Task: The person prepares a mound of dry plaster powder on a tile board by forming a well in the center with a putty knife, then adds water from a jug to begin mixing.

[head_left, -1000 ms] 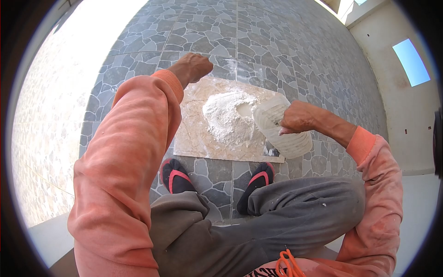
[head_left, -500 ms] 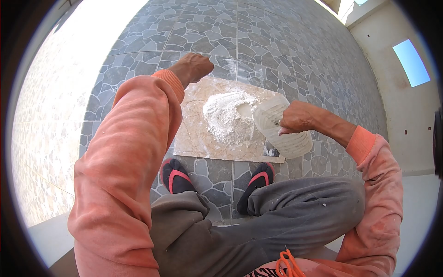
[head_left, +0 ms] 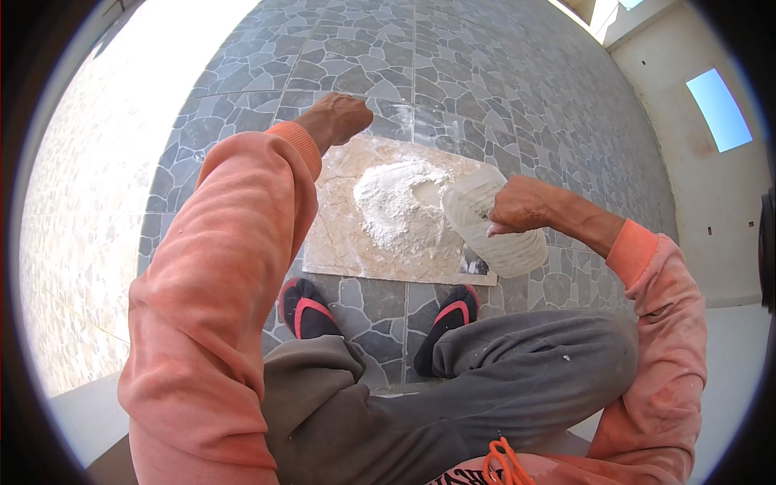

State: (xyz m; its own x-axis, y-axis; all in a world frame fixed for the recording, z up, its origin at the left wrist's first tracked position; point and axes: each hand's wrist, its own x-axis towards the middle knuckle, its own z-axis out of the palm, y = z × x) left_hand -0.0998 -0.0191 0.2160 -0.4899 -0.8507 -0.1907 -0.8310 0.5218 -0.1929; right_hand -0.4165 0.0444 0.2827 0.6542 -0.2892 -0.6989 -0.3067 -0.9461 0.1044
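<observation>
My right hand (head_left: 521, 204) is closed around a cloudy, ribbed plastic bottle (head_left: 513, 246), tilted over the right part of a beige marble-look slab (head_left: 335, 234). Its left end reaches the edge of a white powder mound (head_left: 396, 214), which has a small hollow with a pale, wet-looking patch near its upper right. Beyond the slab's upper left edge, my left hand (head_left: 341, 117) is closed in a fist; what it holds, if anything, is hidden.
Grey stone-pattern floor tiles (head_left: 453, 48) surround the slab, with white smears near its far edge. My feet in black and red sandals (head_left: 311, 311) stand just before the slab. A pale wall (head_left: 687, 105) with an opening rises at the right.
</observation>
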